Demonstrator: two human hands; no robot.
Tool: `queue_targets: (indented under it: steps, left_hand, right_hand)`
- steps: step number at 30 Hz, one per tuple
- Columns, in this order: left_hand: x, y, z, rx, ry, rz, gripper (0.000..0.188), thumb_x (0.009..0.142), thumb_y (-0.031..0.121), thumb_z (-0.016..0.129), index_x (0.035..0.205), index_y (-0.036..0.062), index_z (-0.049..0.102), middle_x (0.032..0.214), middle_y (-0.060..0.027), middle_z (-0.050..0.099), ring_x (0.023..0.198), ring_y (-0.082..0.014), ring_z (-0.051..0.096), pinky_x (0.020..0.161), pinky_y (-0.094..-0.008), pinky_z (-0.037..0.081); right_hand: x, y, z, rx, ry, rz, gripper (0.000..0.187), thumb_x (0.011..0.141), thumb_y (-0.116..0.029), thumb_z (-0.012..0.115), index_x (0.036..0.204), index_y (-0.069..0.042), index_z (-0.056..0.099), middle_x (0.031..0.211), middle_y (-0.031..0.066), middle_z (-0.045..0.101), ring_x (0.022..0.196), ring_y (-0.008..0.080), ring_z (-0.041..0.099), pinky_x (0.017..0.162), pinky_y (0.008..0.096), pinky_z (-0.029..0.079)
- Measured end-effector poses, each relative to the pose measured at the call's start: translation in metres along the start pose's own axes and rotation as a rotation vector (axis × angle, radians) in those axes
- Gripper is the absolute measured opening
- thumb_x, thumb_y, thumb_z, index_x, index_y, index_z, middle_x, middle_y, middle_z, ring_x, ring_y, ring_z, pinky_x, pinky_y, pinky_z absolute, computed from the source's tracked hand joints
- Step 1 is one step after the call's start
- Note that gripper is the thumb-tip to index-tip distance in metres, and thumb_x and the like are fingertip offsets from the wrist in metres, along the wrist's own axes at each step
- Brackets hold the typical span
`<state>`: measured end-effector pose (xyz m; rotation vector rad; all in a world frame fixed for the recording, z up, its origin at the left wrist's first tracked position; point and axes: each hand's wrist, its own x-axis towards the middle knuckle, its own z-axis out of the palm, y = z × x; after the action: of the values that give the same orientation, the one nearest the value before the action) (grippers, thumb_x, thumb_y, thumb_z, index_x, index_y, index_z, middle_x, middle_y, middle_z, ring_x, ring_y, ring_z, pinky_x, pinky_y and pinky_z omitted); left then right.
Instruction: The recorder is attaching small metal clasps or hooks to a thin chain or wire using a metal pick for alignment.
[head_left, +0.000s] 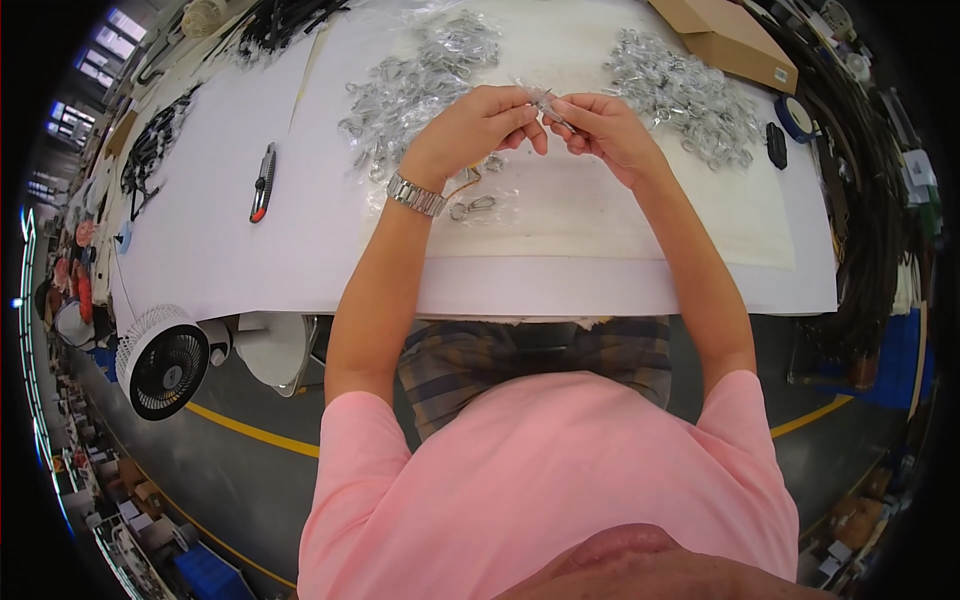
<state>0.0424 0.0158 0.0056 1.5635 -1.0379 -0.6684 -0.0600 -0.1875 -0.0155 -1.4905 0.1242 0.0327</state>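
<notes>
Over the white table (220, 250), my left hand (480, 125) and my right hand (600, 125) meet, fingertips pinching a small clear plastic bag (545, 100) with a metal piece in it. A metal watch (416, 195) is on my left wrist. A heap of small metal clips in clear bags (420, 80) lies just beyond my left hand. Another heap of metal clips (690, 95) lies to the right of my right hand. Two bagged clips (478, 205) rest on the table near my left wrist.
A utility knife (263, 182) lies on the table's left part. A cardboard box (735, 40), a blue tape roll (795, 118) and a small black object (776, 145) sit at the far right. Black cable bundles (150, 145) lie far left. A white fan (160, 362) stands below the table.
</notes>
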Motion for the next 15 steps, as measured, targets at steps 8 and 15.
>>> queue_targets:
  steps: [8, 15]
  left_hand:
    - [-0.0027, -0.0026, -0.0017, -0.232, -0.069, 0.055, 0.037, 0.108, 0.016, 0.048, 0.138, -0.0016, 0.061, 0.085, -0.0043, 0.068, 0.067, -0.0071, 0.042, 0.062, -0.0232, 0.039]
    - [-0.0019, 0.0007, -0.0024, -0.207, -0.146, 0.035, 0.043, 0.106, 0.016, 0.05, 0.145, 0.0004, 0.057, 0.085, -0.005, 0.071, 0.066, -0.007, 0.044, 0.063, -0.0228, 0.042]
  right_hand:
    - [-0.0001, 0.0009, 0.0003, -0.003, 0.031, -0.031, 0.027, 0.103, -0.032, 0.066, 0.098, -0.006, 0.073, 0.077, -0.0068, 0.061, 0.065, 0.0037, 0.049, 0.064, 0.0204, 0.043]
    - [-0.0006, 0.0021, 0.0026, 0.008, 0.085, -0.034, 0.025, 0.102, -0.03, 0.068, 0.096, -0.006, 0.073, 0.075, -0.0058, 0.062, 0.065, 0.0042, 0.05, 0.064, 0.021, 0.045]
